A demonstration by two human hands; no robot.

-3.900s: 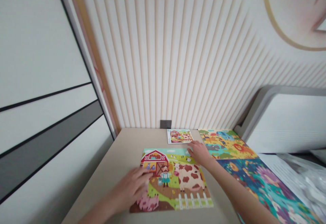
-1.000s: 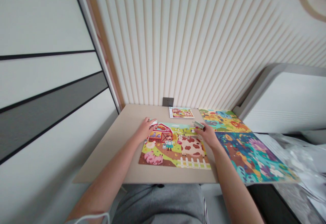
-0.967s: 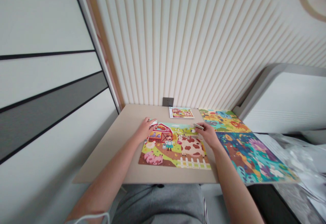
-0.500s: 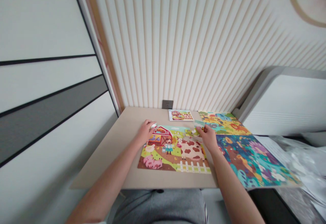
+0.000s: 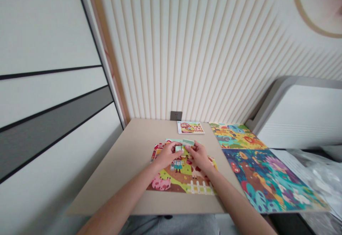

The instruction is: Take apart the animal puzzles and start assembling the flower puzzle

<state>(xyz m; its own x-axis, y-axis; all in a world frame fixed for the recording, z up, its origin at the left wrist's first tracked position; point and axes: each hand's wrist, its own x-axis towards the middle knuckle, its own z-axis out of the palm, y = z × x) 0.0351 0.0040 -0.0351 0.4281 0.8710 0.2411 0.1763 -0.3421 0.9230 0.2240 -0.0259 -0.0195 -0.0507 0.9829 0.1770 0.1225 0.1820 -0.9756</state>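
A farm jigsaw puzzle (image 5: 173,185), with a pink spotted pig, a farmer, a cow and a white fence, lies on the table in front of me. Over its upper middle, my left hand (image 5: 169,154) and my right hand (image 5: 199,154) come close together. Between my left fingers is a pale puzzle piece (image 5: 179,149). My right fingers close on a green-and-pale puzzle piece (image 5: 188,142). My hands hide much of the barn and cow, so how many pieces they hold cannot be made out.
Behind the puzzle lies a small reference picture card (image 5: 190,127) of the farm. To the right are a yellow safari puzzle (image 5: 235,135) and a dark blue forest puzzle (image 5: 267,178). Clear plastic wrapping (image 5: 315,167) sits further right. A socket (image 5: 176,115) is on the ribbed wall.
Both hands have moved inward, from the puzzle's upper left and upper right to its upper middle. Pieces of its top part are now in my fingers. The view has tilted slightly upward.
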